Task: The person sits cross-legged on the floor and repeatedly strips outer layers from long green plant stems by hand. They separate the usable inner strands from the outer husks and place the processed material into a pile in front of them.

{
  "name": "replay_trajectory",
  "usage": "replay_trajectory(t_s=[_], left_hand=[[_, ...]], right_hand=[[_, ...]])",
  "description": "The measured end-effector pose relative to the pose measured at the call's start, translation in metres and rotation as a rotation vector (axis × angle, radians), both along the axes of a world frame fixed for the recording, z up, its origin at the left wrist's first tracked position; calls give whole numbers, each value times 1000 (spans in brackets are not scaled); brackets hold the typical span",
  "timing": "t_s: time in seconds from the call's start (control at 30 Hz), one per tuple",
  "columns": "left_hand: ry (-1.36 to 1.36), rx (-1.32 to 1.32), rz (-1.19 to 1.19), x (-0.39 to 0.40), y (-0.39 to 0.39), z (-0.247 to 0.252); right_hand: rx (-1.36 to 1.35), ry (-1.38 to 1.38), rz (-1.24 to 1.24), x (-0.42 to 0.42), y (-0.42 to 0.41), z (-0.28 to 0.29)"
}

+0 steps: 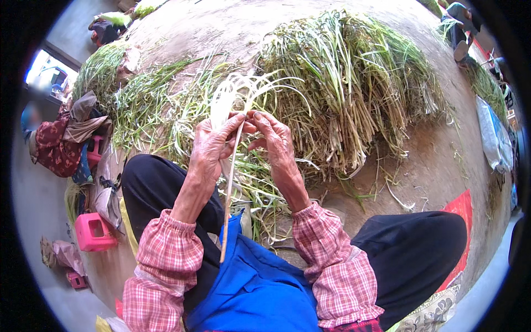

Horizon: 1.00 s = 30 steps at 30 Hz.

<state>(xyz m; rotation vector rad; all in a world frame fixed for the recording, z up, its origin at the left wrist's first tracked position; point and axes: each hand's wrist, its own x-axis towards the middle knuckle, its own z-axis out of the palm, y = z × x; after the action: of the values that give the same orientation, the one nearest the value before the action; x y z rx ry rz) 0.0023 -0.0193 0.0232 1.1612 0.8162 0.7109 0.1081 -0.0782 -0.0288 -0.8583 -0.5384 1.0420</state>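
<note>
A long thin plant stalk (230, 178) hangs between my hands, its brownish lower end over the blue cloth on my lap (261, 290). Pale, curling leaf strips (249, 85) fan out from its top. My left hand (211, 143) is closed on the stalk near the top, and a whitish bunch of strips (220, 103) stands by its fingers. The fingertips of my right hand (271, 135) pinch at the same spot where the strips meet the stalk; which strand they grip is hard to tell. Loose green leaves (257, 178) lie on the ground beneath both hands.
A large heap of green-topped stalks (344, 91) lies ahead to the right, with more greens (141, 99) ahead to the left. A pink plastic stool (95, 232) stands at left, near a seated person (58, 141). Another person (460, 33) is at far right, beyond a white sack (493, 135).
</note>
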Motion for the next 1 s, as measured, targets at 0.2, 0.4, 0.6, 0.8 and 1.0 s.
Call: replay_trajectory(t_s=[0.2, 0.4, 0.6, 0.8, 1.0], left_hand=[[83, -31, -29, 6, -12, 3], [100, -28, -52, 6, -12, 2], [120, 13, -12, 3, -12, -6], [133, 29, 82, 7, -22, -4], [60, 78, 170, 5, -18, -12]], right_hand=[[84, 187, 115, 4, 1, -8], [103, 249, 94, 3, 3, -13], [72, 342, 63, -4, 4, -18], [75, 460, 42, -14, 4, -17], [0, 409, -112, -18, 4, -21]])
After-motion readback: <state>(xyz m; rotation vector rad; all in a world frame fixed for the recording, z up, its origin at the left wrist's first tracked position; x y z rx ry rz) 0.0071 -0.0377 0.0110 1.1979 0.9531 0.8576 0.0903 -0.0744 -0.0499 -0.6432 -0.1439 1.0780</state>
